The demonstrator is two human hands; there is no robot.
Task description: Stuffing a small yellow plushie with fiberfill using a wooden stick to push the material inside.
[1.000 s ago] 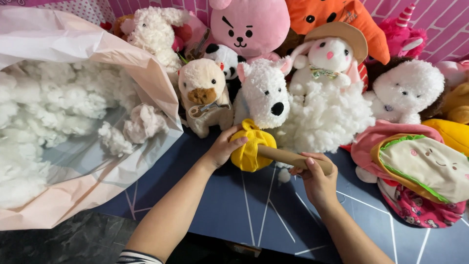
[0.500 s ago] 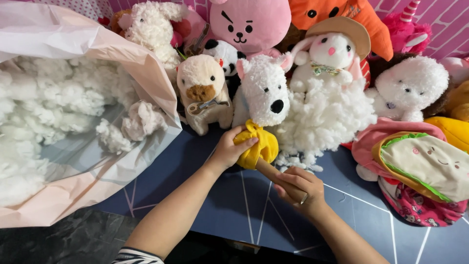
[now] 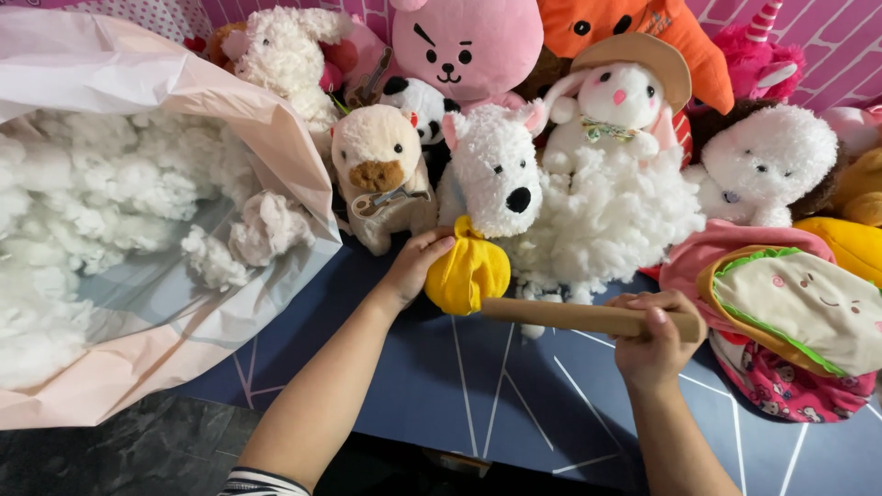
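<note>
On the bench (image 3: 514, 404), a bag (image 3: 110, 83) of stuffing (image 3: 83, 211) is lying at the left, a row of plush toys (image 3: 496, 165) is sitting along the far edge, and a small pouch (image 3: 469, 274) is resting near them with a stick (image 3: 579, 317) reaching right.

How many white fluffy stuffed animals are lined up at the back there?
4: a curly lamb at back left, a white dog in the middle, a hatted bunny beside it, a round one at right. More may be hidden.
</note>
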